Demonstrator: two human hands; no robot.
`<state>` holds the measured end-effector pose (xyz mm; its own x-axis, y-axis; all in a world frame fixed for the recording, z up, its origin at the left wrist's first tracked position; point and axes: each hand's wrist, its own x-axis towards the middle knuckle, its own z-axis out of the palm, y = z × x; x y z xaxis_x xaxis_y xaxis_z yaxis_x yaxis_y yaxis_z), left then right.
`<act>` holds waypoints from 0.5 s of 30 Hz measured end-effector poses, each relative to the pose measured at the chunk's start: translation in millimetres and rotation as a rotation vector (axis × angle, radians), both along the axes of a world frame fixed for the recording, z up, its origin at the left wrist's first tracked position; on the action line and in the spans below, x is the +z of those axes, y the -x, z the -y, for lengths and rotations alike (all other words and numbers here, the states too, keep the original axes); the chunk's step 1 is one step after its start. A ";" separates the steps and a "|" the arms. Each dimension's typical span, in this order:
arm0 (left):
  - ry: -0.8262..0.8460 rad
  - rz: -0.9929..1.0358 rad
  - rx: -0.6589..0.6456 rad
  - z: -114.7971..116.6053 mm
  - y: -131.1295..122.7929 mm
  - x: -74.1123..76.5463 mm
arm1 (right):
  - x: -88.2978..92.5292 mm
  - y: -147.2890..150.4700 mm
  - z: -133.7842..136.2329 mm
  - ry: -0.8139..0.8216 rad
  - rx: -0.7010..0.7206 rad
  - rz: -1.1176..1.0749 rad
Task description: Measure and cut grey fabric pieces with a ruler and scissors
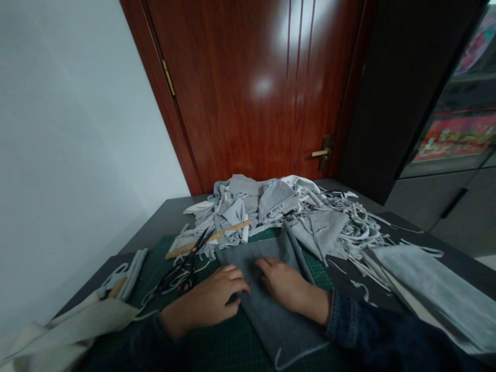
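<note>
A dark grey piece of cloth (271, 323) lies on a green cutting mat (211, 341), its far right edge folded or rolled. At the cloth's left edge is my left hand (217, 297), fingers stretched forward and thumb apart, with nothing visible in it. My right hand (284, 284) rests on top of the cloth, palm down, its fingers lying over the fabric. Black-handled scissors (189, 263) lie left of the cloth, beyond my left hand. A wooden ruler (209, 239) slants across the mat behind them.
A heap of grey and white fabric scraps (251, 201) fills the table's far side. Tangled strips (360, 227) lie at right, near a folded light grey cloth (437, 289). Beige cloth (85, 325) sits at left. Behind the table is a brown door (248, 103).
</note>
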<state>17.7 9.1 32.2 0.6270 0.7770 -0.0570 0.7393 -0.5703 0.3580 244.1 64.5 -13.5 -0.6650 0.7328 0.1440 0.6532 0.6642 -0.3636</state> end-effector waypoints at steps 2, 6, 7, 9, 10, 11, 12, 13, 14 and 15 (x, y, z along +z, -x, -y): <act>-0.016 -0.020 0.000 0.0 -1.6 0.2 | -17.8 3.7 6.2 -0.035 -0.024 0.048; 0.016 -0.101 0.004 9.0 8.9 0.2 | -48.3 -10.4 4.1 -0.111 -0.050 0.025; 0.024 -0.113 0.009 12.9 13.8 0.1 | -52.6 -16.1 2.4 -0.124 -0.027 0.015; 0.025 -0.137 0.024 20.4 23.8 -0.5 | -56.0 -27.4 -1.7 -0.130 0.039 0.006; 0.016 -0.150 0.032 23.4 28.1 -1.1 | -55.4 -32.3 -4.4 -0.120 0.073 0.009; 0.001 -0.156 0.038 25.8 31.5 -2.1 | -53.6 -36.7 -7.9 -0.103 0.100 0.015; -0.023 -0.152 0.039 27.4 34.1 -3.6 | -51.0 -40.6 -12.4 -0.083 0.121 0.023; -0.047 -0.138 0.030 28.3 35.8 -5.4 | -48.0 -44.0 -18.2 -0.063 0.138 0.031; -0.065 -0.121 0.011 28.8 36.8 -7.6 | -45.0 -47.2 -25.4 -0.043 0.155 0.042; -0.071 -0.107 -0.012 28.9 37.3 -10.0 | -42.1 -50.1 -33.8 -0.028 0.172 0.053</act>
<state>-19.5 -19.8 22.2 0.6292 0.7742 -0.0686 0.7642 -0.6002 0.2360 294.2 98.2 -55.6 -0.7872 0.6041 0.1243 0.5469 0.7769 -0.3120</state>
